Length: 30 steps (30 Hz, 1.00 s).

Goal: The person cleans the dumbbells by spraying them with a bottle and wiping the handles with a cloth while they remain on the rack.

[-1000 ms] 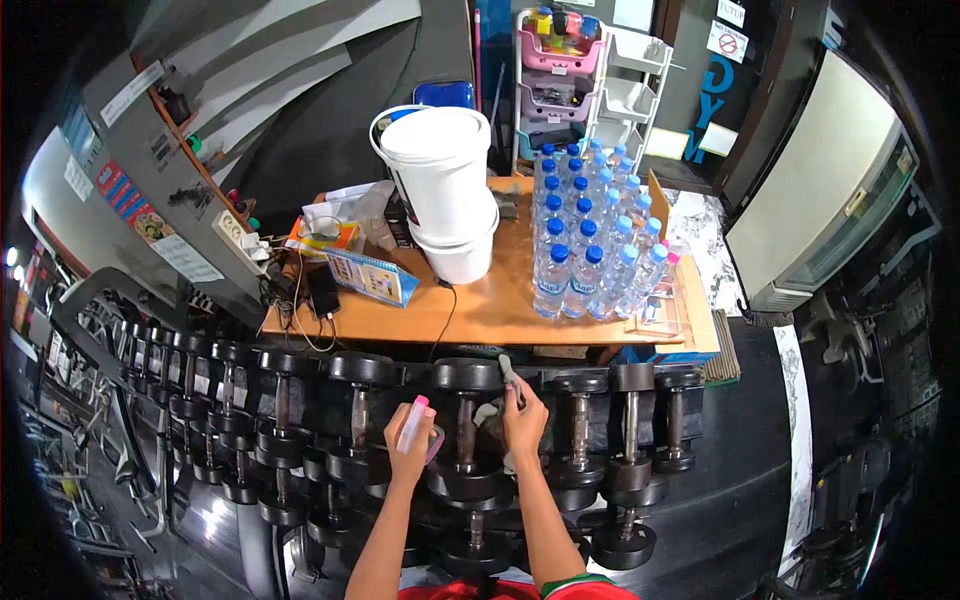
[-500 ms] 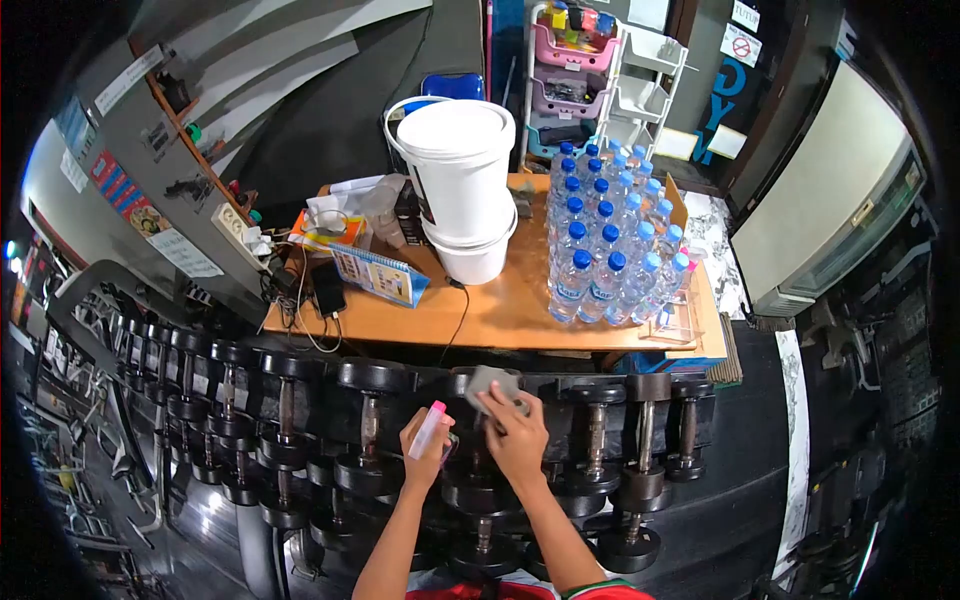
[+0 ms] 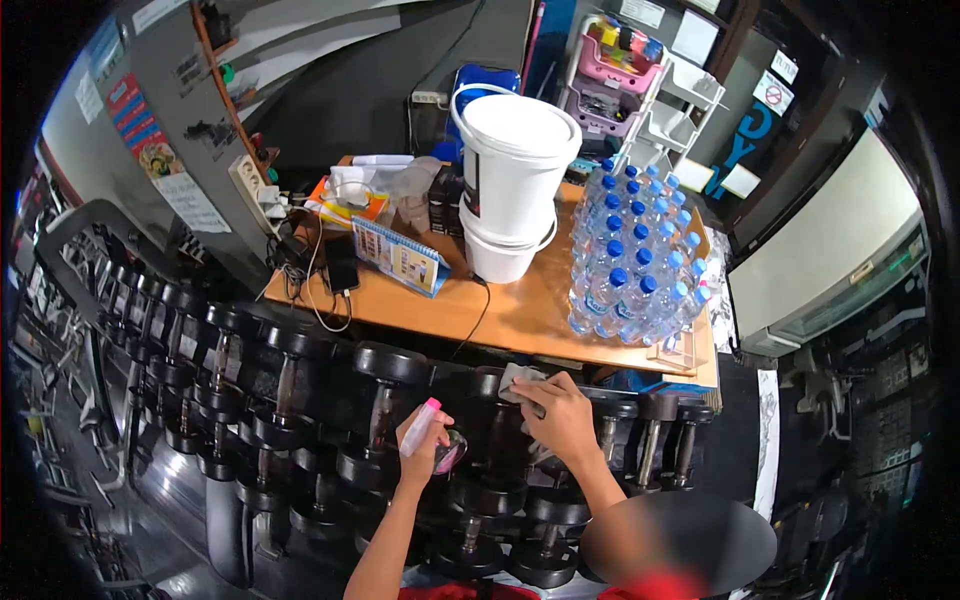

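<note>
My right hand (image 3: 565, 420) is pressing a grey cloth (image 3: 520, 378) onto the top end of a dumbbell (image 3: 490, 440) on the rack (image 3: 250, 400); a second ago the cloth was lower, on that dumbbell's handle, so the wiping is moving up toward the head. My left hand (image 3: 425, 450) is gripping a small spray bottle (image 3: 420, 428) with a pink cap, just left of the same dumbbell, as before. Beyond the rack, the table (image 3: 500, 315) is carrying two stacked white buckets (image 3: 512, 185), the top one lidded, contents hidden. Right of the buckets, blue-capped water bottles (image 3: 630, 255) are standing packed together, looking full. Behind the buckets, a pink-and-white drawer unit (image 3: 640, 80) is holding small items.
</note>
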{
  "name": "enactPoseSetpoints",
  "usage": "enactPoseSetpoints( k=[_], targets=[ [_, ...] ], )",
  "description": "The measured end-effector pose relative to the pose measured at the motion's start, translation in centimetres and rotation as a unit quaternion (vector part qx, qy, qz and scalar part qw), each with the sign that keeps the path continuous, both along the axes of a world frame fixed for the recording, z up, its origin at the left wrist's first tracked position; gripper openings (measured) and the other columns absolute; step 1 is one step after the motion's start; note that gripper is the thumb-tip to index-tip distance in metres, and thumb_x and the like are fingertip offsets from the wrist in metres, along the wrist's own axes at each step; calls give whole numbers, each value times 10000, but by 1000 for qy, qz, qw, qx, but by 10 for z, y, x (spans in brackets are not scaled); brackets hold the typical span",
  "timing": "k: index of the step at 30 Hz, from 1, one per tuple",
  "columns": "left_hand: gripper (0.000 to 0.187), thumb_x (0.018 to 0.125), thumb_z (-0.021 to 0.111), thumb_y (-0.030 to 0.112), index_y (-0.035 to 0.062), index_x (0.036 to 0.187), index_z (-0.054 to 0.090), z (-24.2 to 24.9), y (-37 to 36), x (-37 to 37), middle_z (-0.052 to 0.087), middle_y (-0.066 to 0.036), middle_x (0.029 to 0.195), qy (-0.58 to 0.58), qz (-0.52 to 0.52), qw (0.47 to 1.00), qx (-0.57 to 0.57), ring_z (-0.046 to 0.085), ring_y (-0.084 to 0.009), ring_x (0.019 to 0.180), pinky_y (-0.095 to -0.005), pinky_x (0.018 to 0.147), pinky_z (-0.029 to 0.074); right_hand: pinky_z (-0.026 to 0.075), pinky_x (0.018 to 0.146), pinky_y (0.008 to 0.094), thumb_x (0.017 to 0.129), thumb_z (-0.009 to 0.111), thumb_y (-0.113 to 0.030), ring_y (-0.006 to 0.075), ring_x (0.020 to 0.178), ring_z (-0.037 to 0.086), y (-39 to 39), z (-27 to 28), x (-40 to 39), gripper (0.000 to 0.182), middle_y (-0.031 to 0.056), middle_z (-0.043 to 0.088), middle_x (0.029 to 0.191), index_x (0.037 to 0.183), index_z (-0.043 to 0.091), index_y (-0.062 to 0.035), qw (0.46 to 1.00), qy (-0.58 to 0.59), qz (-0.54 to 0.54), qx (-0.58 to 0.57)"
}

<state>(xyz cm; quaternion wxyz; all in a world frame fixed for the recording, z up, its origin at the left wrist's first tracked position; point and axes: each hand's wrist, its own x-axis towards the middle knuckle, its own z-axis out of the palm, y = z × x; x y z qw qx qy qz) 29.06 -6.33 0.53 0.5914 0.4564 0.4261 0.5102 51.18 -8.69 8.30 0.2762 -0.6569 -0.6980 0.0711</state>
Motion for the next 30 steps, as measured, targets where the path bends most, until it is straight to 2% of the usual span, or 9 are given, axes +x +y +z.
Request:
enactPoseSetpoints(
  k=[6, 9, 13, 15, 18, 22, 25, 28, 30],
  targets=[
    [143, 896, 577, 145, 24, 832, 619, -4, 2, -12, 653, -65, 796, -16, -14, 999, -28, 557, -72, 560, -214, 524, 394, 547, 655, 319, 709, 695, -152, 198, 925, 579, 40, 3, -21, 186, -52, 689, 1006, 889, 733, -131, 989, -100, 107, -20],
    [141, 895, 585, 147, 22, 840, 620, 2, 4, -17, 652, -60, 802, -7, -12, 999, -30, 559, -76, 554, -215, 530, 400, 529, 666, 368, 683, 639, -176, 235, 912, 591, 74, -5, -41, 149, 25, 676, 807, 787, 722, -110, 946, -244, 189, -96],
    [136, 890, 601, 153, 27, 846, 625, 3, 7, -23, 625, -25, 778, -9, -20, 999, -40, 530, -58, 595, -214, 551, 403, 528, 666, 359, 661, 676, -213, 239, 859, 636, 112, -20, -74, 167, 65, 686, 784, 778, 732, -108, 904, -335, 212, -157],
    [145, 880, 624, 170, 32, 837, 627, -1, 9, -26, 600, 4, 751, 1, -26, 999, -42, 491, -42, 639, -217, 559, 394, 528, 663, 357, 628, 718, -250, 250, 789, 671, 127, -33, -89, 192, 95, 696, 784, 768, 738, -120, 859, -388, 223, -248],
    [169, 875, 635, 192, 30, 832, 623, 2, 12, -29, 601, 6, 748, -8, -28, 998, -55, 492, -42, 633, -220, 558, 388, 532, 664, 367, 602, 741, -275, 255, 764, 684, 143, -52, -98, 217, 102, 703, 802, 751, 736, -117, 844, -379, 192, -327],
    [191, 876, 637, 214, 23, 875, 643, -5, 16, -34, 628, -23, 772, -70, -46, 992, -95, 545, -63, 625, -211, 531, 406, 530, 666, 392, 635, 713, -296, 281, 759, 675, 136, -30, -76, 209, 103, 700, 786, 769, 745, -138, 865, -365, 203, -279],
    [217, 871, 648, 222, 16, 940, 651, -4, 20, -29, 643, -38, 793, -86, -53, 991, -88, 561, -76, 590, -208, 517, 413, 534, 703, 384, 640, 688, -253, 276, 837, 673, 128, 11, -52, 220, 101, 704, 809, 798, 745, -110, 872, -293, 213, -328],
    [247, 869, 655, 224, 11, 993, 647, -3, 24, -29, 647, -38, 807, -95, -61, 987, -110, 556, -77, 572, -206, 521, 416, 528, 705, 417, 621, 656, -224, 324, 797, 659, 122, 23, -29, 207, 131, 684, 758, 765, 735, -99, 922, -175, 222, -263],
    [250, 872, 654, 224, 10, 1002, 646, -1, 25, -29, 649, -37, 809, -88, -78, 986, -118, 556, -75, 581, -204, 524, 416, 512, 718, 419, 687, 644, -296, 311, 789, 646, 124, 22, -21, 216, 121, 675, 725, 836, 759, -190, 915, -148, 209, -311]
  ],
)
